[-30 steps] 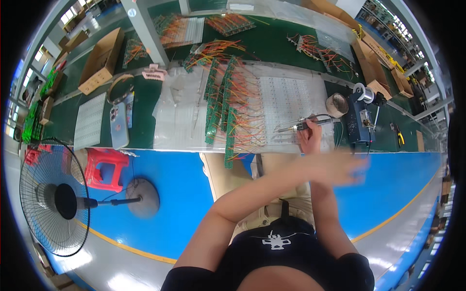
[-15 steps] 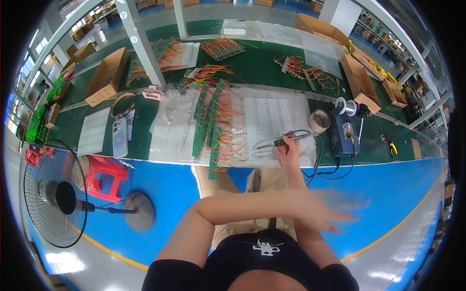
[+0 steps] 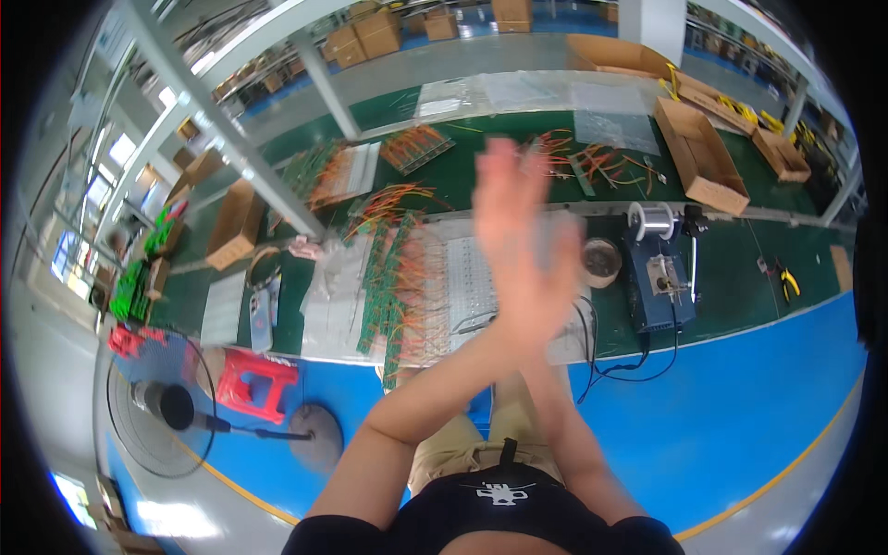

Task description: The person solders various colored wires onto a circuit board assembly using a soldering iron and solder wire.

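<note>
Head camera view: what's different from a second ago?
The bare, blurry, open left hand swung up from over the bare right forearm to in front of the green tabletop. It now hides the right hand, so I can't tell whether that still grips the slim, metal-tipped tool. The view tilted too. The green circuit strips with orange wires and silver wire spool stayed put.

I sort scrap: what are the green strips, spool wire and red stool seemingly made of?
Green strips: probably rigid circuit-board laminate, flat and wired; finish too blurred to judge.
Spool wire: likely metal, silvery and shiny.
Red stool: apparently moulded plastic, smooth, evenly coloured.
</note>
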The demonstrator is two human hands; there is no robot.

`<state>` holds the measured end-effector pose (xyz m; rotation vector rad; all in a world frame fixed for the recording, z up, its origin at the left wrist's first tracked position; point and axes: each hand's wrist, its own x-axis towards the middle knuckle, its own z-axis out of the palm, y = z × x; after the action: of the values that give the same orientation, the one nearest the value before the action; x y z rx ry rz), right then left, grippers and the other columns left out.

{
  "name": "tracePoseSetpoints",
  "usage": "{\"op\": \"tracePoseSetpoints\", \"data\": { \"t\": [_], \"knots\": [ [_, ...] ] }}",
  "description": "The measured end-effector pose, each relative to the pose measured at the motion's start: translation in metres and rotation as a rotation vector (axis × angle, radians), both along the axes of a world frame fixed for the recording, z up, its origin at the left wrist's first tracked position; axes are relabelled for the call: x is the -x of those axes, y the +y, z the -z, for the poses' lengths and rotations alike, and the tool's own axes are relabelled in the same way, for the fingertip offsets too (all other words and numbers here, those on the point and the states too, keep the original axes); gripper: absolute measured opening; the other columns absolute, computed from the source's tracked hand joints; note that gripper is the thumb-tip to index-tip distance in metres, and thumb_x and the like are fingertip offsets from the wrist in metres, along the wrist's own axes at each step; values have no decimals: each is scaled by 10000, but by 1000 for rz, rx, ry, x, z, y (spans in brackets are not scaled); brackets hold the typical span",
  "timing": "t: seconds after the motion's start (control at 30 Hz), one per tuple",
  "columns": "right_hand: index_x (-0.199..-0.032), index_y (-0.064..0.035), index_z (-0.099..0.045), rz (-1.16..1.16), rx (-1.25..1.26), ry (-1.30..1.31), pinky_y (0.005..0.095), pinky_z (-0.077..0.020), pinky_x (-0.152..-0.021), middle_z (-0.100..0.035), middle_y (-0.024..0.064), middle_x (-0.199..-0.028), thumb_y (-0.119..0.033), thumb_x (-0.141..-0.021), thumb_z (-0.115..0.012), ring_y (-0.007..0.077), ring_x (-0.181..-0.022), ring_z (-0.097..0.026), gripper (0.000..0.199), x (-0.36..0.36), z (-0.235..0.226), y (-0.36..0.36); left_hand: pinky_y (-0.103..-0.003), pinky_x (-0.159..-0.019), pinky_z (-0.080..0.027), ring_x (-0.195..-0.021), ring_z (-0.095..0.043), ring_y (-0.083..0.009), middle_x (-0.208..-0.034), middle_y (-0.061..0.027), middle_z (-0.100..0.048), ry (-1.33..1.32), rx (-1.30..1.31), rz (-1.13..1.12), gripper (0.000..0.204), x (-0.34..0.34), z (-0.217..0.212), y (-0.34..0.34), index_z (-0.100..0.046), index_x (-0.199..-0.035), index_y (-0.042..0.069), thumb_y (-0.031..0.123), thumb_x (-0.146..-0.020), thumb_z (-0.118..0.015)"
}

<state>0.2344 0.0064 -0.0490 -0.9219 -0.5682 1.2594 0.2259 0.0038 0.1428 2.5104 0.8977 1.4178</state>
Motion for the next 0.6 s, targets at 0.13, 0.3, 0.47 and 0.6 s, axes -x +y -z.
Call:
{"op": "tracePoseSetpoints", "data": {
  "t": [0.13,0.3,0.47,0.6],
  "knots": [
    [-796,-67,-524,-256,3,124,238,-293,-402,-464,-6,-597,-140,-833,-585,67,-466,-411,102,3,27,0,-361,-983,-277,-1168,-366,-255,-1278,-118,-372,154,287,353,489,-3,39,19,-415,-1246,53,231,-823,-582],
    [-789,-41,-574,-461,30,150,228,-292,-406,-490,-20,-554,-190,-831,-610,47,-471,-431,158,-6,27,7,-263,-772,-452,-837,-569,-137,-952,-38,-617,8,616,388,248,40,46,170,-608,-1020,84,108,-777,-645],
    [-795,-50,-467,-516,43,-132,221,-292,-426,-424,-31,-573,-89,-839,-576,49,-470,-379,124,-11,-4,2,-246,-627,-458,-724,-558,-104,-790,-44,-608,81,670,-318,235,110,116,337,-593,-884,22,252,-836,-604],
    [-793,-47,-469,-576,68,-40,217,-314,-433,-448,-21,-577,-96,-839,-579,55,-484,-409,129,-13,-17,1,-309,-637,-482,-677,-624,-206,-754,-109,-634,113,870,-469,351,122,161,385,-624,-854,12,359,-838,-569]
  ]
}}
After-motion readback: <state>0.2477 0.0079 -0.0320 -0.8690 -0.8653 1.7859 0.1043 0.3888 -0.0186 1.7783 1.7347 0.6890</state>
